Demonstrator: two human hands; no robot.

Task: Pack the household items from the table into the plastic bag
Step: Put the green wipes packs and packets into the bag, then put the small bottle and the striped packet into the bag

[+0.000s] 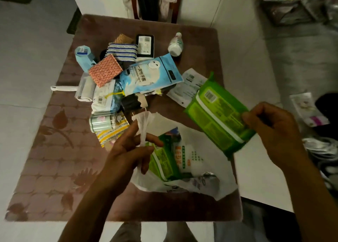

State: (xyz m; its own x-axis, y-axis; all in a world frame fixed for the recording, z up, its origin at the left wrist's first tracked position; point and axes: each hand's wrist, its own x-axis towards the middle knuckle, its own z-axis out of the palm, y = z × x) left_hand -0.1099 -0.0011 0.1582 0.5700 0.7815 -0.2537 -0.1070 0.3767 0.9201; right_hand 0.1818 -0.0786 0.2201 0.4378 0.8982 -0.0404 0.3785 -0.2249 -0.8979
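A white plastic bag [197, 168] lies open at the table's near right. My left hand [131, 148] grips its twisted handle [144, 128] and lifts it. Inside the bag lies a green wipes pack [162, 161] beside a white packet. My right hand [274, 130] pinches the edge of a second green wipes pack [217, 113], held tilted in the air just above and right of the bag's mouth. A heap of household items remains on the table behind: a blue glove pouch [151, 73], a pink sponge [105, 69], striped scouring pads [121, 51], a lint roller [82, 90] and a white bottle [176, 44].
The brown patterned tablecloth [54, 159] covers a small table on a pale tiled floor. A white leaflet [190, 85] lies under the held pack. A chair [155, 2] stands at the far side. Bags and clutter fill the floor to the right.
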